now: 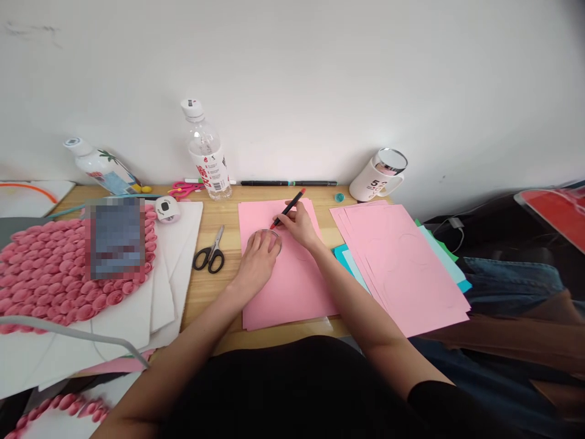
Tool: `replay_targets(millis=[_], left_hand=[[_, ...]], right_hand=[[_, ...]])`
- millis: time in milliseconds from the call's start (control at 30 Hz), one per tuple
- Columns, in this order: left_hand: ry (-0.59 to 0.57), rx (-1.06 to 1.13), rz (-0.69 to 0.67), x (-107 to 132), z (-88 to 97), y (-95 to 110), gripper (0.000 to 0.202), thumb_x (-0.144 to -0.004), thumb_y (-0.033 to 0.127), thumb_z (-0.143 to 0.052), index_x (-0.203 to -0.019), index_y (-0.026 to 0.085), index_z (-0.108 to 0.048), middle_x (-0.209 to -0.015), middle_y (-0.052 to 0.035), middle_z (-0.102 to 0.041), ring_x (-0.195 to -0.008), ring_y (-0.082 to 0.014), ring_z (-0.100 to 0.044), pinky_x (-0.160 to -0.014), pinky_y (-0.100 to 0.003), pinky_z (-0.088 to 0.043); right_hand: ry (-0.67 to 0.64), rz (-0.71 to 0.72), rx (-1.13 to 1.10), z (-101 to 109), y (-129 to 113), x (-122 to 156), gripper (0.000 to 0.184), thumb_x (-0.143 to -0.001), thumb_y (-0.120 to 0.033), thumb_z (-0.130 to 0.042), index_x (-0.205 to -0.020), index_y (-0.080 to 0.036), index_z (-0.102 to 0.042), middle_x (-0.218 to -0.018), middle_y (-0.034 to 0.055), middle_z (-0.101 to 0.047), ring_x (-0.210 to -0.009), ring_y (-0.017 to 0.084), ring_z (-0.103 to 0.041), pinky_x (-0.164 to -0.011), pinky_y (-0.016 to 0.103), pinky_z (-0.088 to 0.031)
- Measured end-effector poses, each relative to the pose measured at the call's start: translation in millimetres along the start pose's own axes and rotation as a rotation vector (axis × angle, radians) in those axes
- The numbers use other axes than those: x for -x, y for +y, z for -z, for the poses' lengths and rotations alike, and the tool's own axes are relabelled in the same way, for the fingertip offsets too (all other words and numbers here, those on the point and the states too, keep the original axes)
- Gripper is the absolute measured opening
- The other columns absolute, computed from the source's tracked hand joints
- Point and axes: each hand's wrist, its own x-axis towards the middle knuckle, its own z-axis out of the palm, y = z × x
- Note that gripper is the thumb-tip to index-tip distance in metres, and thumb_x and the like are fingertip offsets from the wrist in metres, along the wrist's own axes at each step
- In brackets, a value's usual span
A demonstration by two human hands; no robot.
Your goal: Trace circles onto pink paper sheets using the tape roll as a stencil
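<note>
A pink paper sheet (286,286) lies on the wooden desk (214,292) in front of me. My left hand (258,256) presses down, fingers bent, on a small round clear object (276,239) resting on the sheet. My right hand (299,224) is closed on a black marker with a red tip (287,208), its lower end touching the paper right beside the round object's edge.
Black-handled scissors (210,253) lie left of the sheet. A stack of pink and teal sheets (402,262) sits to the right. Along the wall stand a water bottle (208,152), a tipped white mug (379,177) and a long pen (287,183). Pink paper rosettes on white boards (50,274) fill the left.
</note>
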Motion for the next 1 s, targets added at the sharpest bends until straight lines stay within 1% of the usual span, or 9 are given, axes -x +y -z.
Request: replay_targets(millis=[167, 467, 533, 633, 733, 867, 933, 967, 1000], left_hand=[[-0.002, 0.037, 0.013, 0.0, 0.1, 0.2, 0.043, -0.088, 0.004, -0.035, -0.126, 0.009, -0.052, -0.132, -0.0204, -0.048, -0.124, -0.0318, -0.042, -0.103, -0.049, -0.038], [0.005, 0.101, 0.023, -0.1, -0.1, -1.3, 0.041, -0.089, 0.006, -0.036, -0.126, 0.011, -0.053, -0.131, -0.0189, -0.049, -0.125, -0.0308, -0.039, -0.104, -0.049, -0.037], [0.003, 0.084, 0.014, -0.2, -0.1, -1.8, 0.040, -0.090, 0.006, -0.036, -0.125, 0.012, -0.054, -0.130, -0.0175, -0.049, -0.124, -0.0304, -0.039, -0.104, -0.048, -0.037], [0.007, 0.076, 0.000, -0.5, 0.1, -2.6, 0.036, -0.092, 0.009, -0.035, -0.123, 0.012, -0.055, -0.128, -0.0161, -0.050, -0.123, -0.0300, -0.040, -0.104, -0.048, -0.037], [0.039, 0.085, 0.008, -1.1, 0.4, -3.4, 0.033, -0.095, 0.014, -0.036, -0.121, 0.014, -0.056, -0.126, -0.0152, -0.052, -0.120, -0.0294, -0.041, -0.101, -0.046, -0.039], [0.050, 0.087, 0.023, -0.6, 1.3, -4.2, 0.031, -0.095, 0.017, -0.038, -0.119, 0.015, -0.058, -0.126, -0.0136, -0.053, -0.118, -0.0287, -0.043, -0.100, -0.045, -0.041], [0.042, 0.090, 0.025, 0.2, 1.0, -4.8, 0.032, -0.094, 0.016, -0.039, -0.120, 0.016, -0.057, -0.126, -0.0129, -0.053, -0.118, -0.0282, -0.043, -0.100, -0.044, -0.041], [0.040, 0.091, 0.029, 0.6, 0.5, -5.3, 0.032, -0.093, 0.016, -0.040, -0.120, 0.016, -0.057, -0.126, -0.0127, -0.053, -0.117, -0.0281, -0.044, -0.099, -0.044, -0.041], [0.040, 0.089, 0.035, 0.9, 0.0, -5.7, 0.032, -0.093, 0.016, -0.041, -0.121, 0.017, -0.057, -0.126, -0.0126, -0.053, -0.117, -0.0281, -0.044, -0.099, -0.044, -0.041]], right_hand=[[0.144, -0.011, -0.101, -5.3, 6.1, 16.6, 0.040, -0.080, -0.039, -0.062, -0.103, -0.023, -0.034, -0.089, 0.0059, -0.070, -0.080, 0.019, -0.071, -0.080, 0.038, -0.058], [0.259, -0.066, -0.096, 1.0, -2.8, 36.5, 0.041, -0.078, -0.035, -0.064, -0.104, -0.022, -0.036, -0.081, 0.0029, -0.069, -0.074, 0.017, -0.070, -0.072, 0.033, -0.059], [0.279, -0.059, -0.033, 7.7, -3.9, 44.7, 0.037, -0.080, -0.038, -0.061, -0.105, -0.021, -0.040, -0.076, 0.0017, -0.068, -0.069, 0.017, -0.068, -0.068, 0.032, -0.057], [0.294, -0.034, 0.215, 20.1, -5.9, 56.1, 0.029, -0.085, -0.041, -0.053, -0.104, -0.019, -0.050, -0.067, -0.0010, -0.062, -0.059, 0.016, -0.062, -0.062, 0.030, -0.053], [0.251, -0.014, 0.569, 27.9, -12.0, 66.8, 0.023, -0.087, -0.032, -0.053, -0.102, -0.016, -0.057, -0.069, 0.0013, -0.060, -0.064, 0.019, -0.061, -0.066, 0.032, -0.049], [0.210, -0.064, 0.964, 21.4, -33.4, 92.7, 0.028, -0.085, -0.020, -0.060, -0.111, -0.013, -0.054, -0.097, 0.0141, -0.058, -0.081, 0.025, -0.063, -0.068, 0.034, -0.047], [0.173, -0.029, 1.021, 11.8, -48.9, 114.0, 0.012, -0.086, -0.017, -0.058, -0.098, -0.014, -0.059, -0.099, 0.0148, -0.057, -0.082, 0.024, -0.062, -0.068, 0.032, -0.046], [0.066, 0.020, 0.967, 6.0, -57.1, 125.7, 0.008, -0.089, -0.016, -0.054, -0.088, -0.014, -0.061, -0.091, 0.0113, -0.059, -0.077, 0.021, -0.062, -0.067, 0.030, -0.046], [-0.108, 0.056, 0.858, -0.1, -65.2, 137.3, 0.014, -0.089, -0.016, -0.053, -0.078, -0.015, -0.062, -0.080, 0.0070, -0.060, -0.071, 0.018, -0.061, -0.066, 0.028, -0.046]])
